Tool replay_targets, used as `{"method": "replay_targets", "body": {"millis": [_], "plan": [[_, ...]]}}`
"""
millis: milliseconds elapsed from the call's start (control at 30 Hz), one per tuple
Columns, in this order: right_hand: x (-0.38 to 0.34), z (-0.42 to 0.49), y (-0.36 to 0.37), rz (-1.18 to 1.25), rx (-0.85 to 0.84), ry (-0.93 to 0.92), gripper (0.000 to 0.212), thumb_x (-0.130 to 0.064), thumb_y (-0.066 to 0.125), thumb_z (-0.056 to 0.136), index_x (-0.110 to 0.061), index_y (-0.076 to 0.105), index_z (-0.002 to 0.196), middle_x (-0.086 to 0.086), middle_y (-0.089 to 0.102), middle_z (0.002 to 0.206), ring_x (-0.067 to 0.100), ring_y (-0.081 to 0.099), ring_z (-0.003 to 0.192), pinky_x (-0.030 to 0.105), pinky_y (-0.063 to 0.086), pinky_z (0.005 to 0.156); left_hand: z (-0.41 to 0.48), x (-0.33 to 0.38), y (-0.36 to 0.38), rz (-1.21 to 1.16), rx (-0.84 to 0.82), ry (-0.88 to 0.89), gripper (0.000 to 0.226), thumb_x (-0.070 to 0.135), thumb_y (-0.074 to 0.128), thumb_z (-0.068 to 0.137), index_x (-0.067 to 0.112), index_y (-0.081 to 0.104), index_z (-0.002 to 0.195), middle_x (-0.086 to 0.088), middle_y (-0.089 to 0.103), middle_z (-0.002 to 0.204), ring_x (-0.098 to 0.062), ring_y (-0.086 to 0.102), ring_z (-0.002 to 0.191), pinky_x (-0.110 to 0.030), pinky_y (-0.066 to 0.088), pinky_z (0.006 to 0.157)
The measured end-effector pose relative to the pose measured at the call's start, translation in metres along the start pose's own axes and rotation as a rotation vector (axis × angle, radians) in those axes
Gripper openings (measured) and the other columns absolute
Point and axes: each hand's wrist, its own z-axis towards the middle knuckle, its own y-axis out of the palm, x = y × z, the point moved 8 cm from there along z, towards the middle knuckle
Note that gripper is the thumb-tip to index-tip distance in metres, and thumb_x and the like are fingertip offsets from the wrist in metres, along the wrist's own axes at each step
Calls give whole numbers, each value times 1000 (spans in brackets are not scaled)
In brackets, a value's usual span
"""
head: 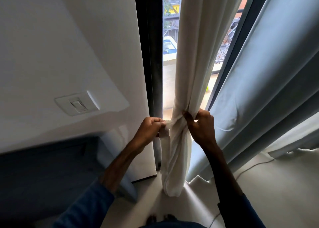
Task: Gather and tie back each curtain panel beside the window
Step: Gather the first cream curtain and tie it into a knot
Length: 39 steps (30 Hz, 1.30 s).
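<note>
The curtain (193, 55) hangs gathered beside the window frame (151, 55). The left hand (151, 126) pinches its tail (164, 134) and the right hand (201, 124) grips the bundle at the knot (177, 124). Pull evenly to cinch it snug.

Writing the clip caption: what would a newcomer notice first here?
The white curtain panel at centre, bunched into a knot in front of the window. The left hand pinches a fabric end left of the knot; the right hand grips the gathered folds on its right. A grey curtain hangs loose at right.
</note>
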Motion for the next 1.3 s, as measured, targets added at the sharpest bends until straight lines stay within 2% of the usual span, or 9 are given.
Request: {"method": "replay_targets", "body": {"millis": [167, 300, 433, 600, 733, 933, 1033, 1200, 1300], "plan": [[-4, -2, 4, 18, 1, -8, 24, -17, 73, 92, -14, 64, 70, -16, 46, 58, 0, 42, 49, 7, 35, 52, -4, -2, 3, -30, 36, -60, 33, 35, 61, 95, 4, 65, 85, 2, 56, 57, -14, 50, 53, -26, 42, 53], [-5, -2, 2, 14, 11, -7, 20, -16, 72, 93, -2, 72, 80, -6, 54, 68, -3, 42, 51, 2, 36, 54, -17, 28, 6, 538, 171, 401, 52, 50, 80, 76, 23, 55, 113, 12, 58, 71, -6, 55, 57, -18, 47, 55], [0, -3, 3, 14, 11, 8, 24, -22, 71, 94, -6, 69, 76, -13, 47, 60, 3, 40, 50, 9, 32, 50, -23, 41, 10, 550, 216, 639, 26, 43, 70, 88, 22, 69, 103, 6, 72, 89, -12, 67, 75, -26, 56, 70], [7, -5, 7, 109, -29, 8, 23, -24, 68, 96, -14, 66, 75, -7, 58, 63, 11, 53, 59, 15, 37, 53, -12, 35, 0, 532, 192, 557, 32, 54, 57, 95, 28, 76, 94, 7, 68, 85, -10, 63, 79, -36, 52, 70], [12, -7, 15, 271, -129, 64, 32, -20, 68, 97, -27, 60, 67, -14, 55, 60, 0, 53, 58, 15, 39, 55, -7, 40, -16, 450, 34, 534, 23, 41, 65, 94, 24, 79, 97, 10, 75, 88, -4, 68, 82, -24, 54, 73], [22, -7, 36, 364, -320, 105, 48, -49, 62, 88, -2, 69, 85, 19, 70, 84, 12, 57, 78, 54, 53, 74, 9, 55, -42, 592, -118, 546, 12, 27, 68, 95, 23, 78, 98, 12, 75, 89, -2, 67, 87, -14, 48, 75], [19, -10, 39, 415, -357, 125, 52, -51, 64, 88, 0, 71, 89, 24, 71, 91, 14, 59, 80, 53, 54, 74, 18, 65, -42, 704, -112, 627, 15, 29, 64, 97, 22, 76, 99, 8, 74, 92, -9, 63, 86, -24, 48, 76], [13, -15, 45, 562, -424, 170, 27, -23, 65, 99, 1, 69, 113, 14, 75, 103, 14, 70, 92, 33, 57, 81, 17, 66, -1, 676, -49, 745, 16, 16, 57, 89, 6, 69, 88, -6, 67, 91, -28, 57, 92, -27, 40, 79], [23, -18, 46, 676, -449, 265, 51, -35, 73, 92, -8, 55, 132, 11, 74, 116, 28, 72, 106, 46, 59, 91, 16, 58, 14, 561, -9, 726, 24, 17, 67, 86, 6, 69, 107, -6, 65, 110, -21, 54, 104, -27, 45, 88]]}}
